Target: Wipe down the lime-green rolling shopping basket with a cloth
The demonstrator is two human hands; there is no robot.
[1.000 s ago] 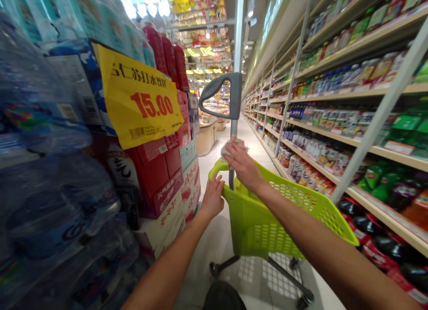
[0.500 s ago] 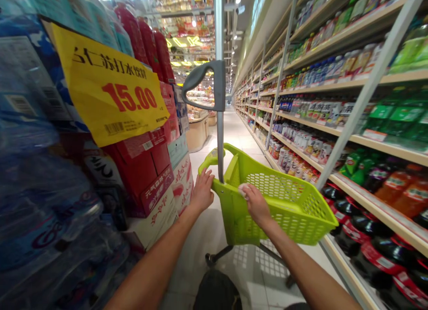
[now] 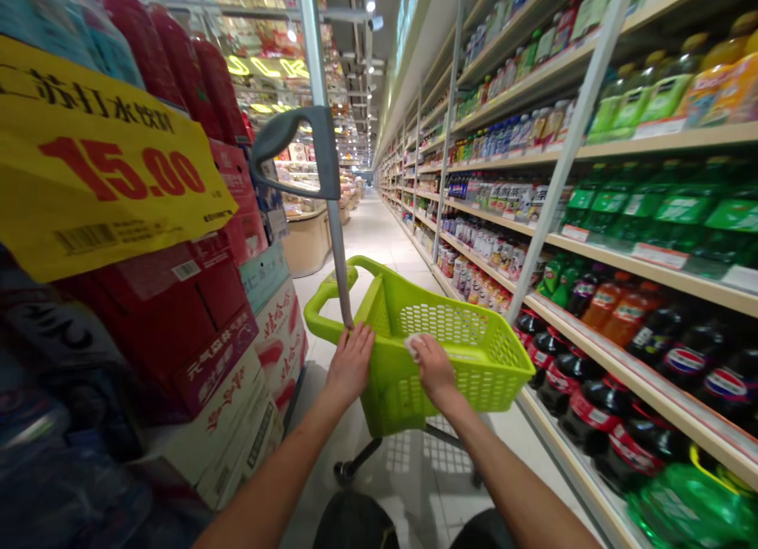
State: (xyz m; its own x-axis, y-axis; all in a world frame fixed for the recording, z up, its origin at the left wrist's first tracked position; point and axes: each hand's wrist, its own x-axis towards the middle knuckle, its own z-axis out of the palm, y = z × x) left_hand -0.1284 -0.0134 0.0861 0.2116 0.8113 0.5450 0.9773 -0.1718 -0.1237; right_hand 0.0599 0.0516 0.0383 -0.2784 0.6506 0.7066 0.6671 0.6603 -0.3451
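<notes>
A lime-green plastic shopping cart [image 3: 391, 391] with a perforated basket stands in front of me, close to my knees. At its corner beside the metal pole [image 3: 339, 257], my left hand [image 3: 350, 365] grips the rim with the fingers laid over it. My right hand [image 3: 435, 367] is closed around a crumpled white tissue [image 3: 413, 342] and presses it near the basket's side rim. Part of the tissue is hidden under the fingers. A grey loop handle [image 3: 296, 150] is fixed to the pole above the basket.
Shelves of bottled drinks [image 3: 645, 249] line the right side, near the basket's end. Stacked drink cartons [image 3: 213, 351] and a yellow price sign [image 3: 112, 162] crowd the left. A pale tiled aisle [image 3: 367, 225] runs ahead past a rounded counter [image 3: 308, 241].
The view has turned right, so the cart and sign appear further left. My left hand has shifted along the rim toward the basket. My right hand stays on the side with the tissue.
</notes>
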